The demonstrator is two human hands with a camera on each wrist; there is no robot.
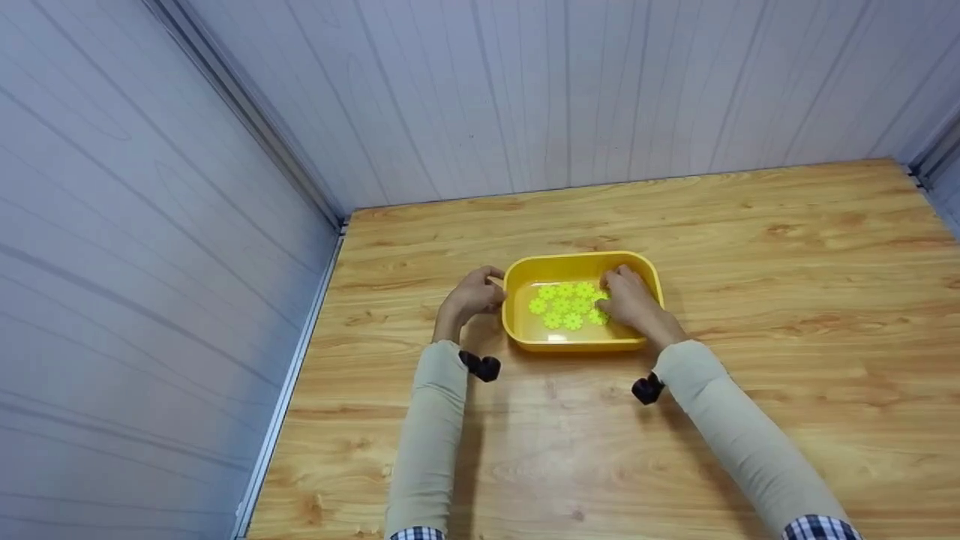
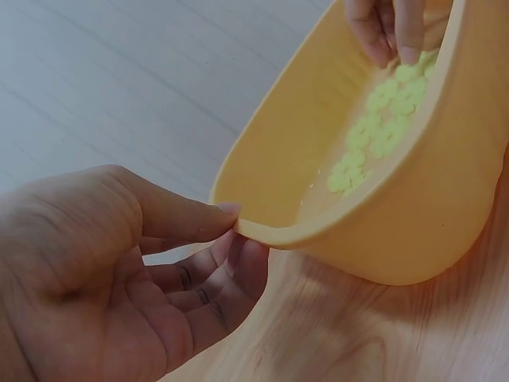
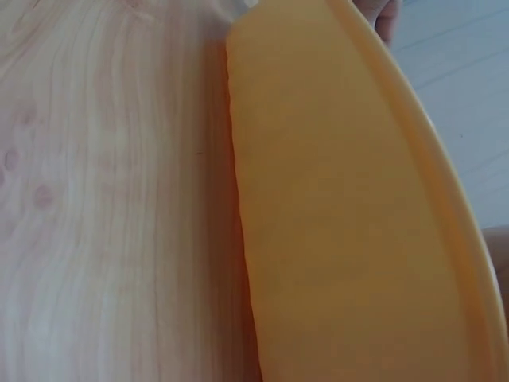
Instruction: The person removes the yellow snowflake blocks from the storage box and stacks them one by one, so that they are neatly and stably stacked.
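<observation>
A yellow plastic basin [image 1: 574, 346] holds several flat lime-yellow flower-shaped pieces [image 1: 561, 305], lying close together on its floor. My left hand [image 1: 474, 295] grips the basin's left end; in the left wrist view, thumb and forefinger of that hand [image 2: 111, 255] pinch the rim. Over the basin's right end reaches my right hand [image 1: 628, 298], its fingertips down at the rightmost flower pieces. From the left wrist view, the fingers [image 2: 409, 36] meet the flower pieces [image 2: 386, 131], but whether they pinch one cannot be made out. The basin's outer wall [image 3: 334, 191] hides most of this hand in the right wrist view.
The basin stands on a wood-grain table [image 1: 570, 450]. Pale panelled walls [image 1: 465, 97] rise behind the table and along its left side. Black wrist cameras [image 1: 480, 366] hang below both sleeves, near the basin's front corners.
</observation>
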